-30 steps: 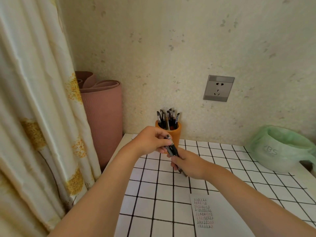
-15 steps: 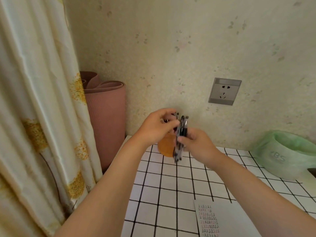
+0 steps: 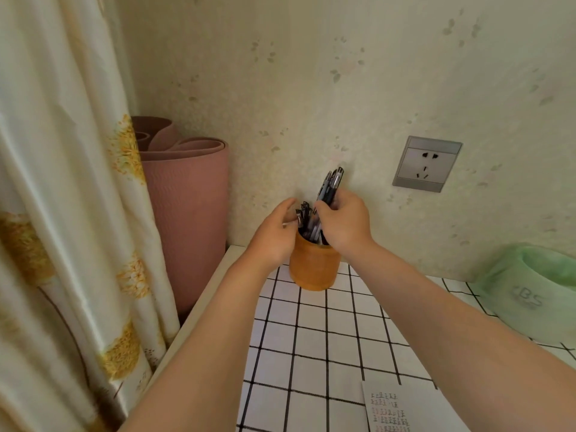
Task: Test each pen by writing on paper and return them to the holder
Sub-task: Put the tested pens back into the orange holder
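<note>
An orange cylindrical pen holder (image 3: 314,265) stands at the back left of the white gridded table, against the wall. My right hand (image 3: 344,222) grips a small bundle of dark pens (image 3: 331,184), their lower ends inside the holder's mouth and their tops sticking up above my fingers. My left hand (image 3: 274,233) rests against the holder's left side near the rim, fingers by the other pens (image 3: 304,213) standing inside. A sheet of paper (image 3: 402,406) with rows of written marks lies at the table's near edge.
A rolled pink mat (image 3: 187,213) leans in the corner left of the table, beside a floral curtain (image 3: 62,213). A green bag-lined bin (image 3: 533,291) sits at the table's right. A grey wall socket (image 3: 426,163) is above the table (image 3: 327,332).
Both hands moved from the middle of the table back to the holder. My right hand turned the pens upright and lowered their ends into the holder; my left hand shifted to its side.
</note>
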A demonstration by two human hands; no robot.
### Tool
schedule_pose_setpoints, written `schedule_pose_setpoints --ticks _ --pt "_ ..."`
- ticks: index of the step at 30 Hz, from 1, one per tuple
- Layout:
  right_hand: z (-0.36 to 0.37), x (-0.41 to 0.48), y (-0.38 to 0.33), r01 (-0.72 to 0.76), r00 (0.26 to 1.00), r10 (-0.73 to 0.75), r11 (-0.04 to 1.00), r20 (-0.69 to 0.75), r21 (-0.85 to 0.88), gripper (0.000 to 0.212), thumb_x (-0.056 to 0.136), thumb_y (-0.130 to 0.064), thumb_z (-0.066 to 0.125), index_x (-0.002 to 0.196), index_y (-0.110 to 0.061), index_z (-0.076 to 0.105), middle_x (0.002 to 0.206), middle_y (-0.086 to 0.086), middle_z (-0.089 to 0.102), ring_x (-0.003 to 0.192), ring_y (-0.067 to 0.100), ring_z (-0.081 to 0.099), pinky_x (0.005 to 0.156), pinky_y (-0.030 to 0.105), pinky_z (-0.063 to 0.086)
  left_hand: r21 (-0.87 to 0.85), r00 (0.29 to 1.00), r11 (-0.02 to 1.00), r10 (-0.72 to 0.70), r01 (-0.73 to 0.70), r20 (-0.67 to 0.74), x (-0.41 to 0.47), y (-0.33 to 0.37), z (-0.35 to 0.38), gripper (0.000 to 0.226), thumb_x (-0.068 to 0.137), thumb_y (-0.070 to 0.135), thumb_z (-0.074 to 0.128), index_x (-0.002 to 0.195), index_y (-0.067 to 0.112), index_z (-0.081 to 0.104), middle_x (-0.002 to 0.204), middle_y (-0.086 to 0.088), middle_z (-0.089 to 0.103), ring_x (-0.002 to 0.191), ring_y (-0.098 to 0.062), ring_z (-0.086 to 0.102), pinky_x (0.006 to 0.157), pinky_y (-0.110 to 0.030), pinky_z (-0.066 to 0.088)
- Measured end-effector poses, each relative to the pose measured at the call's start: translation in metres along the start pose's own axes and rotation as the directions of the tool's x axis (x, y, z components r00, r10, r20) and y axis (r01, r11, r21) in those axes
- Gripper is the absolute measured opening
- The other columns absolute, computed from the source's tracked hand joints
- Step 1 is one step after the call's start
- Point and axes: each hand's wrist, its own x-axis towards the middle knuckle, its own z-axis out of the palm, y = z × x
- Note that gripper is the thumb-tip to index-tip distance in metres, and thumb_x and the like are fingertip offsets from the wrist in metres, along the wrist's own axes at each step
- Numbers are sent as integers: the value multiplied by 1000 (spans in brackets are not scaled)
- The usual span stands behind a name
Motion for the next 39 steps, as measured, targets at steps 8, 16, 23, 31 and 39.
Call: schedule_pose_setpoints --ticks 8,16,23,31,39 --pt "4 -8 5 156 981 -118 954 156 -257 14 89 -24 68 76 -18 65 64 -5 62 60 11 59 50 20 41 8 997 997 71 -71 45 3 0 -1 49 104 10 40 149 30 41 136 15 55 127 -3 49 108 -20 36" --pt "2 -7 11 316 932 -220 882 287 -349 12 91 -15 63 99 -16 72 76 0 67 69 17 62 65 33 53 82 995 992 97 -98 18 -1 5 -1 58 107 19 36 158 35 13 153 2 41 134 -6 41 96 -8 31" --pt "-15 -1 24 274 960 -232 894 158 -354 32 94 -10 51 117 -21 69 107 0 69 93 17 64 81 35 55 340 977 916 205 -212 58 4 3 0 53 105 16 41 156 26 28 159 3 29 144 -11 30 110 -16 21" --pt "-29 7 34 517 854 -327 625 405 -585 56 94 -12 49 146 -33 44 115 5 48 90 23 54 63 29 42 392 983 901 169 -185 75 8 1 6 56 105 15 40 158 21 21 163 5 18 147 -10 23 109 -15 17" --pt "-24 2 42 525 842 -469 603 265 -601 48 79 -3 58 126 -11 63 120 15 55 106 33 54 79 44 51 434 980 880 158 -194 117 7 -4 7 67 104 18 44 159 25 7 166 7 9 149 -11 17 116 -22 16"
